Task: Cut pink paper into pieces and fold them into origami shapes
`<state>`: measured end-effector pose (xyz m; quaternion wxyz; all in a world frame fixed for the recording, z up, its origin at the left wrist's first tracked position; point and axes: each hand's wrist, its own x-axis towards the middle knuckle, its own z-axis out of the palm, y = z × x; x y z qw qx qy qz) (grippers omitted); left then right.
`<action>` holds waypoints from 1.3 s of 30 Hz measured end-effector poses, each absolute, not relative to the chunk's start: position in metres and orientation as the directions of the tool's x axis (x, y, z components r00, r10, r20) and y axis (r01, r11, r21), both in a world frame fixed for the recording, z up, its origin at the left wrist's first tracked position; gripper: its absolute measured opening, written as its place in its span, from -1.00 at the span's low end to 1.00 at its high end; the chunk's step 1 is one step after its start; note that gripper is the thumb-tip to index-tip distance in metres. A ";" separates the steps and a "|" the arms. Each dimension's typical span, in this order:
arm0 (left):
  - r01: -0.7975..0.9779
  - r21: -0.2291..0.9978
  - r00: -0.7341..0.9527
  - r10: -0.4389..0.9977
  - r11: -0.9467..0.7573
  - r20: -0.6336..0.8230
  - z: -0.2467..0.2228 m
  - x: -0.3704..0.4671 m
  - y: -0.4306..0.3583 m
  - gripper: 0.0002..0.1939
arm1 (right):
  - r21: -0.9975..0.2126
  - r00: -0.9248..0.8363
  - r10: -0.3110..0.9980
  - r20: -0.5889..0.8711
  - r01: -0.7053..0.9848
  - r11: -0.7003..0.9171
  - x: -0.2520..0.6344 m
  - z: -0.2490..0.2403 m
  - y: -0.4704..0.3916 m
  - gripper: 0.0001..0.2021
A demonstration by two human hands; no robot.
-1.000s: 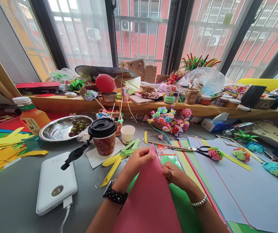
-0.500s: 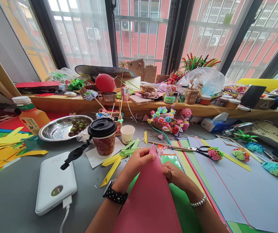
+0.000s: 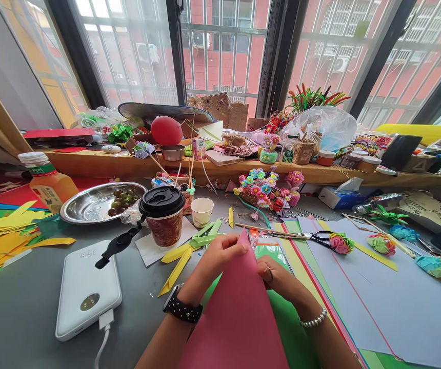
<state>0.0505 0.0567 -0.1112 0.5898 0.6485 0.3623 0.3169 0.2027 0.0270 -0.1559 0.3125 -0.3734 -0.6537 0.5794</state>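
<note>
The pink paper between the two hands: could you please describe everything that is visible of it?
The pink paper looks thin, smooth and plain. It narrows to a pointed tip at the top and widens toward the person, running out of the picture's bottom edge, so its full shape cannot be told. The left hand pinches it near the tip; the right hand holds its right edge slightly lower. Green paper shows beneath it on both sides.

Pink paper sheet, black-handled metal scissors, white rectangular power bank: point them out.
Pink paper sheet (image 3: 236, 307): head view, middle of its broad face.
Black-handled metal scissors (image 3: 309, 236): head view, where blades meet handles.
White rectangular power bank (image 3: 89, 279): head view, upper face.
</note>
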 end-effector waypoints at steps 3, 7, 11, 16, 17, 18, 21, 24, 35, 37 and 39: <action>0.101 0.994 0.543 0.839 -0.044 -0.018 -0.112 0.051 0.057 -0.82 | -0.992 -0.527 0.849 -0.036 0.122 0.033 0.202 -0.155 0.027 -0.42; 0.094 0.995 0.545 0.839 -0.045 -0.014 -0.113 0.051 0.057 -0.83 | -0.995 -0.531 0.846 -0.048 0.102 0.008 0.201 -0.154 0.027 -0.43; 0.090 0.995 0.561 0.828 -0.045 -0.014 -0.113 0.051 0.056 -0.82 | -0.997 -0.529 0.848 -0.033 0.079 0.011 0.201 -0.154 0.026 -0.44; 0.096 0.994 0.551 0.834 -0.055 -0.007 -0.112 0.051 0.056 -0.81 | -0.996 -0.535 0.844 -0.032 0.087 0.017 0.201 -0.153 0.025 -0.43; 0.097 0.994 0.551 0.835 -0.056 -0.007 -0.112 0.051 0.057 -0.81 | -0.996 -0.536 0.843 -0.031 0.085 0.017 0.201 -0.153 0.025 -0.43; 0.099 0.994 0.551 0.834 -0.056 -0.008 -0.111 0.051 0.057 -0.81 | -0.996 -0.538 0.843 -0.031 0.083 0.016 0.201 -0.153 0.025 -0.43; 0.110 0.992 0.557 0.830 -0.057 -0.014 -0.110 0.051 0.056 -0.80 | -0.998 -0.540 0.841 -0.029 0.058 0.003 0.202 -0.153 0.025 -0.42; 0.112 0.991 0.559 0.829 -0.076 0.001 -0.109 0.051 0.054 -0.80 | -0.999 -0.544 0.838 -0.029 0.052 -0.001 0.202 -0.153 0.025 -0.42; 0.164 0.983 0.570 0.822 -0.087 -0.022 -0.108 0.053 0.054 -0.70 | -0.997 -0.554 0.833 -0.001 0.065 0.042 0.203 -0.153 0.026 -0.42; 0.173 0.980 0.561 0.828 -0.095 -0.019 -0.106 0.053 0.053 -0.67 | -0.999 -0.557 0.830 -0.014 0.050 0.017 0.203 -0.153 0.026 -0.42; 0.179 0.977 0.540 0.842 -0.115 0.000 -0.106 0.054 0.052 -0.66 | -0.999 -0.565 0.825 -0.017 0.045 0.010 0.203 -0.153 0.026 -0.42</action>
